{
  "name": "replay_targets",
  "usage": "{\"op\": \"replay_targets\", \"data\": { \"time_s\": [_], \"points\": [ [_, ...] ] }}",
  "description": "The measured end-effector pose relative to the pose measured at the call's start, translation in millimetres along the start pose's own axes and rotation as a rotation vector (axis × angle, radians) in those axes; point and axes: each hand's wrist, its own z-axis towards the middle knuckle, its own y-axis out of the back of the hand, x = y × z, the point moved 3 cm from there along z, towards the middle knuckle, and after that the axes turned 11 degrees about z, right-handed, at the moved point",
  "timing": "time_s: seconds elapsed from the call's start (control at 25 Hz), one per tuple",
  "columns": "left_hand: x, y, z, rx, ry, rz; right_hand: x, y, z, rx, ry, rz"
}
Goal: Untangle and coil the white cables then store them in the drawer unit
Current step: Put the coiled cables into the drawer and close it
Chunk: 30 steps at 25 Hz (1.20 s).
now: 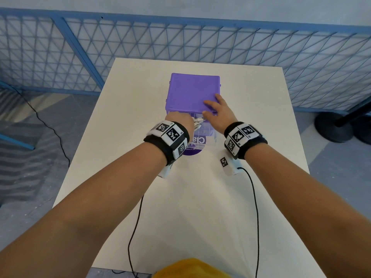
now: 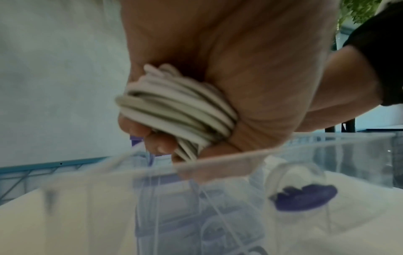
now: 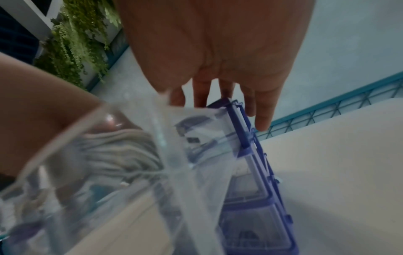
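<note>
A purple drawer unit (image 1: 192, 91) stands mid-table, its clear top drawer (image 1: 208, 135) pulled out toward me. My left hand (image 1: 180, 121) grips a coiled bundle of white cables (image 2: 174, 110) just above the drawer's clear front rim (image 2: 218, 160). The same bundle (image 3: 122, 151) shows blurred through the clear drawer wall in the right wrist view. My right hand (image 1: 217, 110) lies flat with straight fingers (image 3: 261, 119) on the unit's purple top (image 3: 237, 124), near its front right corner.
The white table (image 1: 251, 197) has free surface in front of and beside the unit. Black wrist-camera wires (image 1: 255, 207) trail back toward me. A blue mesh fence (image 1: 261, 49) runs behind the table. A black stand base (image 1: 337, 125) sits on the floor at right.
</note>
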Motion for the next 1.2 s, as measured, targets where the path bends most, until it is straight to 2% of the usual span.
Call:
{"op": "replay_targets", "data": {
  "time_s": [0.2, 0.52, 0.72, 1.04, 1.2],
  "points": [
    [-4, 0, 6, -0.016, 0.061, -0.090, 0, -6, 4, -0.054, 0.024, 0.082],
    [-2, -17, 9, -0.033, 0.224, -0.459, 0, -6, 10, -0.111, 0.011, 0.142],
    [6, -23, 7, -0.122, 0.254, -0.629, 0, -8, 11, -0.107, 0.008, 0.096],
    [3, -22, 8, -0.108, 0.261, -0.578, 4, -11, 6, -0.041, -0.051, -0.052],
    [6, -24, 9, -0.078, 0.212, -0.584, 5, -13, 6, -0.045, -0.056, -0.067]
  ]
}}
